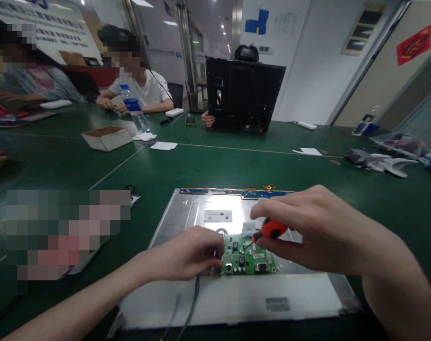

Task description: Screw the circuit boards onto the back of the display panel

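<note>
A metal-backed display panel [233, 296] lies on the green table in front of me, with a green circuit board [252, 258] on its back. In my right hand [318, 229] is a red and black screwdriver [274, 228], its thin shaft slanting down left to the board's upper middle. I cannot tell whether the tip touches. My left hand [192, 251] is closed at the board's left edge, thumb and fingers curled together; what they pinch is hidden. A dark cable [192, 305] runs from beneath that hand toward me. A blue circuit strip [215, 191] lines the panel's far edge.
Across the table a person's hand [208, 119] steadies a black monitor casing [242, 94]. Two people sit at the left. An open box [106, 138], a water bottle [134, 109] and paper [163, 146] stand or lie far left; plastic-bagged items [407, 144] lie far right.
</note>
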`<state>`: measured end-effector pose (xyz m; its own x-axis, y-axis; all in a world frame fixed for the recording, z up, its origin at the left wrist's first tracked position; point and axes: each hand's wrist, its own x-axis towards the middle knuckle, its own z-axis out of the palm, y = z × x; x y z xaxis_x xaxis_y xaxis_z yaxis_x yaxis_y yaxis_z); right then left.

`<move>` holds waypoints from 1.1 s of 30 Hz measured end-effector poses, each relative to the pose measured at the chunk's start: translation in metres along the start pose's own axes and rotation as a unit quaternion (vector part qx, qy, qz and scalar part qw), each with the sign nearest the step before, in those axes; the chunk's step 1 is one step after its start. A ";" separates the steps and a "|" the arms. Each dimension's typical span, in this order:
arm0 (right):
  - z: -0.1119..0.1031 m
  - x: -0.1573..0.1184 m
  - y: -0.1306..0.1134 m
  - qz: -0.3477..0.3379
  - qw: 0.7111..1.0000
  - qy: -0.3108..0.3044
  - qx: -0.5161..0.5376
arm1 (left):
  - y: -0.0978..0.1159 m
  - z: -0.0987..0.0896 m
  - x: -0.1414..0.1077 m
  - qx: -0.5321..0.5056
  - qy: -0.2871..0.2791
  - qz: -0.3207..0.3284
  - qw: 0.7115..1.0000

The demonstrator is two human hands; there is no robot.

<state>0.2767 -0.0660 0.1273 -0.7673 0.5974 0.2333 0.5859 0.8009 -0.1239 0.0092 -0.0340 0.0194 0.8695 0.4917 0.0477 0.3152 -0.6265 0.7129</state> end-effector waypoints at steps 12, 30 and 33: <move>0.007 0.008 0.000 -0.015 0.999 -0.044 0.013 | -0.004 0.006 0.001 0.008 -0.052 0.003 0.999; 0.007 0.008 -0.002 -0.019 0.999 -0.041 0.007 | -0.016 0.014 0.005 0.019 -0.043 0.044 0.998; 0.007 0.008 -0.002 -0.021 0.999 -0.039 0.010 | -0.015 0.011 0.004 0.007 -0.052 0.038 0.998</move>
<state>0.2673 -0.0621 0.1227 -0.8092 0.5648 0.1619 0.5489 0.8250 -0.1344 0.0125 -0.0299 0.0012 0.9259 0.3768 0.0281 0.2511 -0.6692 0.6994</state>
